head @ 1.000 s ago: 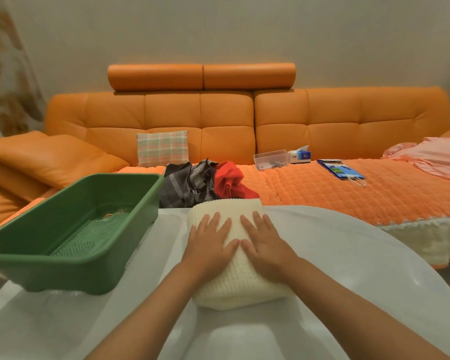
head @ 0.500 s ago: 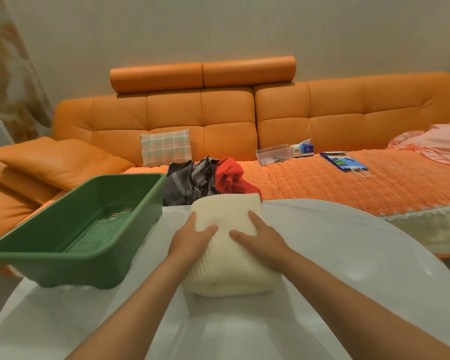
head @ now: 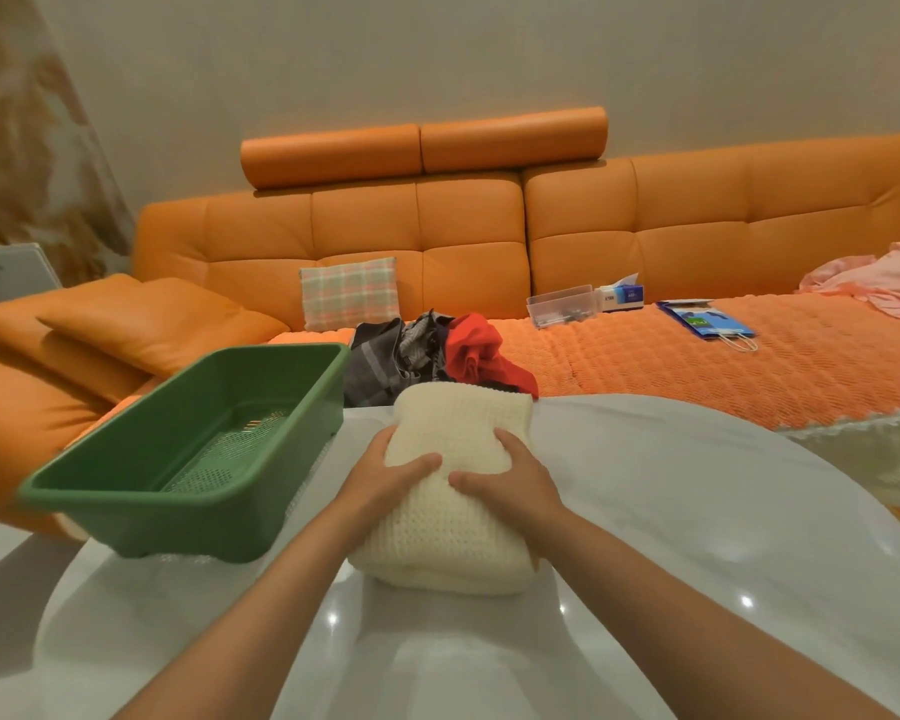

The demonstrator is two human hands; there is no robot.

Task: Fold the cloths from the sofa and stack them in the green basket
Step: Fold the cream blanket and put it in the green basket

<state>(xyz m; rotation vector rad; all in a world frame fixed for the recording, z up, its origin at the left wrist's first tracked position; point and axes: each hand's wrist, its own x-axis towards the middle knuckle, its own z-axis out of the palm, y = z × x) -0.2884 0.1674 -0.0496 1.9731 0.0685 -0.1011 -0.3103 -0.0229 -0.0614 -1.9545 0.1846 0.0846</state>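
A folded cream knitted cloth (head: 453,527) lies on the white table (head: 697,511). My left hand (head: 385,472) grips its left side and my right hand (head: 510,478) grips its right side, thumbs on top and fingers wrapped around the edges. The green basket (head: 141,491) stands empty on the table just left of the cloth. Behind the table, on the orange sofa (head: 645,366), lie a crumpled dark grey cloth (head: 380,363) and a red cloth (head: 481,353).
A plaid cushion (head: 349,291) leans against the sofa back. A clear plastic box (head: 559,306), a tissue box (head: 622,296) and a blue bag (head: 705,318) lie on the seat. A pink cloth (head: 874,280) sits at the far right.
My hands went from lying flat on top of the cream cloth to clasping its two sides. The view has shifted slightly.
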